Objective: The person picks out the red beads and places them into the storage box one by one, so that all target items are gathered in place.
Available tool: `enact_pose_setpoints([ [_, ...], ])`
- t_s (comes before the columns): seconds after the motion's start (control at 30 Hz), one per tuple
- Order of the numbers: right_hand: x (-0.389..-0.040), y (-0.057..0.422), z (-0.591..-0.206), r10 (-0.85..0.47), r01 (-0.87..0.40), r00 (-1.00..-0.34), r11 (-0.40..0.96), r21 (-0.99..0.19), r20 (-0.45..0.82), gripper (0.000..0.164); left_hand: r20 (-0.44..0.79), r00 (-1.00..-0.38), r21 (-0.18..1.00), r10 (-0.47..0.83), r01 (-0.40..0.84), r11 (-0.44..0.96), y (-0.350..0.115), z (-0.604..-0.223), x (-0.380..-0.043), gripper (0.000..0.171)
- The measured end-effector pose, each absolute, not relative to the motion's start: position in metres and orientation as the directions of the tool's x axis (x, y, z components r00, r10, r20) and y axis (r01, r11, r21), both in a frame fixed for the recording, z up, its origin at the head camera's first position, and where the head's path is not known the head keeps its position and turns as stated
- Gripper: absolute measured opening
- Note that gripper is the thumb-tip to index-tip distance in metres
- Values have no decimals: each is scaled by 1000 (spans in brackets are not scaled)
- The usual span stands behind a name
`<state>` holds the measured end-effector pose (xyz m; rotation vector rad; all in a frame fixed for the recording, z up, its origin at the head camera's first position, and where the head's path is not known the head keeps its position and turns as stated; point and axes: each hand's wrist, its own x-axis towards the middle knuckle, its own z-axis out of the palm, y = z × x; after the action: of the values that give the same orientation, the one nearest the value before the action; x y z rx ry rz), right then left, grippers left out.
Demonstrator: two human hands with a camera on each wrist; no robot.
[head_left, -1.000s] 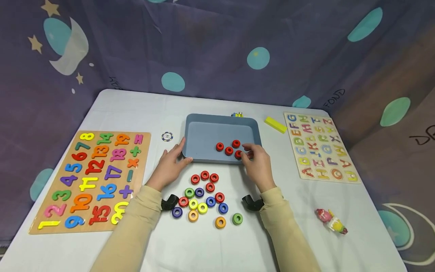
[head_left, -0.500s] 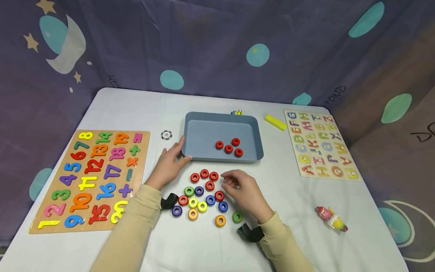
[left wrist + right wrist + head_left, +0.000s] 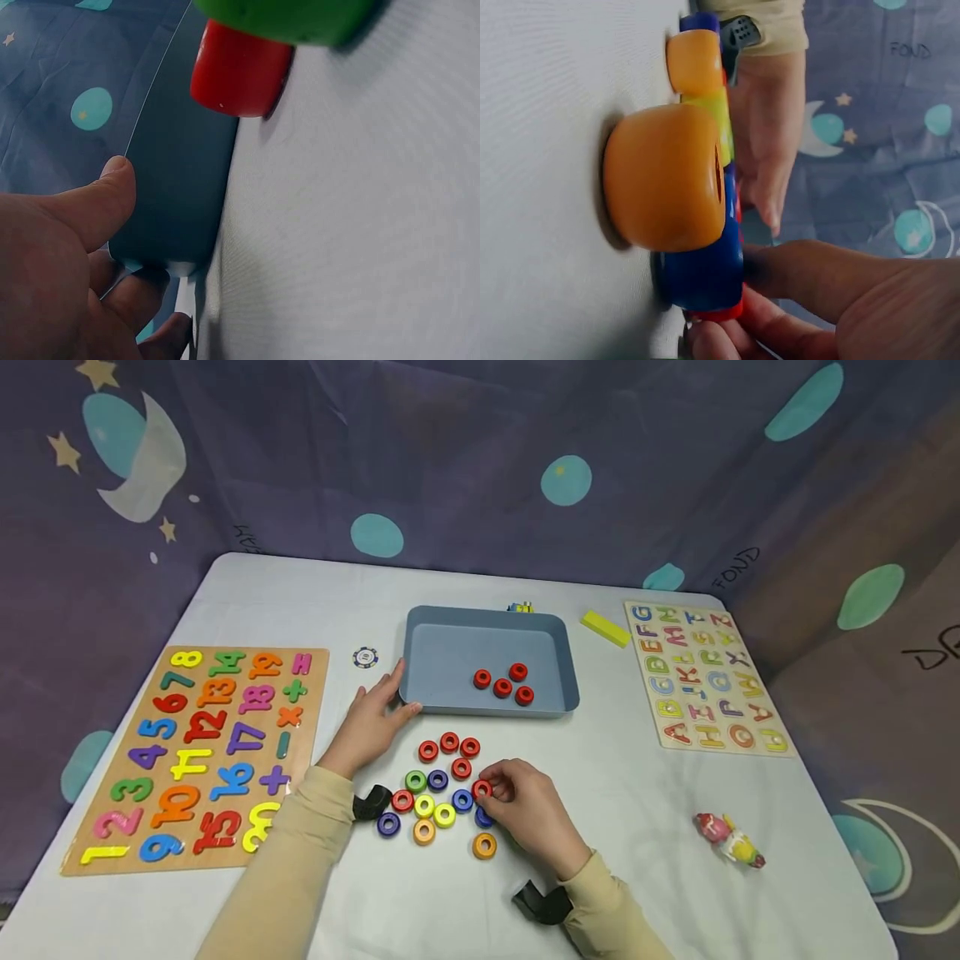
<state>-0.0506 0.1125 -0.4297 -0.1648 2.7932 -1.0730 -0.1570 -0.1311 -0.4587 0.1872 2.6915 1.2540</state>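
Observation:
In the head view my left hand (image 3: 363, 731) holds the near left corner of a blue-grey tray (image 3: 442, 656), thumb on the front wall and fingers round the side, as the left wrist view also shows. Several red rings (image 3: 502, 687) lie in the tray. My right hand (image 3: 536, 817) pinches a red ring (image 3: 482, 788) at the right edge of the loose rings, thumb and forefinger on it. A blue ring (image 3: 705, 274) sits right beside the thumb in the right wrist view, partly covered by it in the head view. An orange ring (image 3: 660, 180) stands nearer the camera.
More red, green, yellow, blue and orange rings (image 3: 423, 807) lie before the tray. A number board (image 3: 225, 693) is at left, a letter board (image 3: 705, 677) at right. A poker chip (image 3: 365, 657), yellow block (image 3: 605, 628) and small toy figure (image 3: 729, 840) lie around.
My right hand has left the tray, where a red ring now lies released, and come back toward me to another red ring. It now covers the green ring. My left hand stays at the corner.

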Motion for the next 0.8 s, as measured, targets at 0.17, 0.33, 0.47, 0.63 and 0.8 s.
enact_pose_setpoints([
  [0.17, -62, 117, -414, -135, -46, -988, 732, -679, -79, 18, -96, -978, 778, 185, 43, 627, -131, -457, -157, 78],
  [0.33, -96, 122, -388, -128, -99, -992, 720, -687, 10, 22, -101, -979, 780, 178, 33, 625, -131, -457, -157, 77],
  [0.47, -132, 111, -386, -158, -169, -985, 741, -650, 76, 24, -105, -979, 783, 172, 25, 621, -132, -459, -157, 77],
  [0.63, -160, 90, -401, -188, -200, -978, 760, -618, 86, 24, -103, -979, 783, 178, 31, 621, -131, -458, -156, 77],
  [0.8, -168, 81, -408, -184, -203, -979, 785, -585, 93, 27, -94, -979, 777, 182, 43, 628, -131, -457, -157, 77],
])
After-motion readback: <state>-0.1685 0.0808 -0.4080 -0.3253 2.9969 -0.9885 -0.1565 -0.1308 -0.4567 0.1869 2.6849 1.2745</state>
